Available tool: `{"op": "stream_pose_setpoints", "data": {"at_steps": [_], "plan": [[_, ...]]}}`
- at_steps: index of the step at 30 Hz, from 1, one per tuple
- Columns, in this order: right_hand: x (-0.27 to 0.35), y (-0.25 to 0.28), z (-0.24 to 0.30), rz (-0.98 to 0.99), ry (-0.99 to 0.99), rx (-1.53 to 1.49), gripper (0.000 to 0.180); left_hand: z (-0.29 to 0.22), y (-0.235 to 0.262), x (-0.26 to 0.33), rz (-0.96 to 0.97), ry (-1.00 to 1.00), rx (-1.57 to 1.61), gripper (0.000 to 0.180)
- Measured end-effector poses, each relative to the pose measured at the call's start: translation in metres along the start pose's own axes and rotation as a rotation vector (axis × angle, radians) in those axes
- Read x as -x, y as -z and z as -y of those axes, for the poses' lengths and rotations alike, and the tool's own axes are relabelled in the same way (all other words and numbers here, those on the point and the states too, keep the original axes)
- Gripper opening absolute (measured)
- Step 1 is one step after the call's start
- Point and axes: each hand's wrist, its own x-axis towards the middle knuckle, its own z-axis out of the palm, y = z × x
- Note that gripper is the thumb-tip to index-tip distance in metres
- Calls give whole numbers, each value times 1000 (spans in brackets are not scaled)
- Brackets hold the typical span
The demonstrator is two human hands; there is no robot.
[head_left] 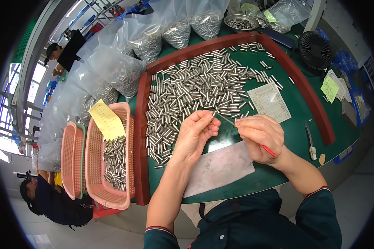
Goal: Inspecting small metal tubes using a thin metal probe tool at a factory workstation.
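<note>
My left hand (197,135) is closed in a pinch, thumb against fingers, on a small metal pin (213,115) mostly covered by the fingertips. My right hand (259,137) grips a thin metal tool with a red handle (267,150), its exact kind unclear. The slender shaft (224,118) of the tool reaches left to the pin. Beyond both hands, many loose short metal pins (195,89) lie spread over the green tabletop (297,120). A greyish-white cloth or sheet (220,168) lies under my wrists.
A dark red wooden frame (142,137) borders the pins. At left stand a pink basket (91,182) with pins and a yellow note (107,120), and another pink basket (69,162). Bags of pins (144,41) line the back. A printed sheet (270,103), knife (310,141) and fan (315,50) are right.
</note>
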Motion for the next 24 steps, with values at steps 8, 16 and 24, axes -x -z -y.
{"op": "stream_pose_setpoints", "data": {"at_steps": [8, 16, 24], "plan": [[1, -1, 0, 9, 1, 15, 22, 0, 0, 1, 7, -4, -11, 8], [3, -1, -1, 32, -7, 6, 26, 2, -3, 2, 33, -176, -224, 11], [4, 1, 2, -7, 2, 28, 22, 5, -5, 2, 78, -147, -135, 10]]}}
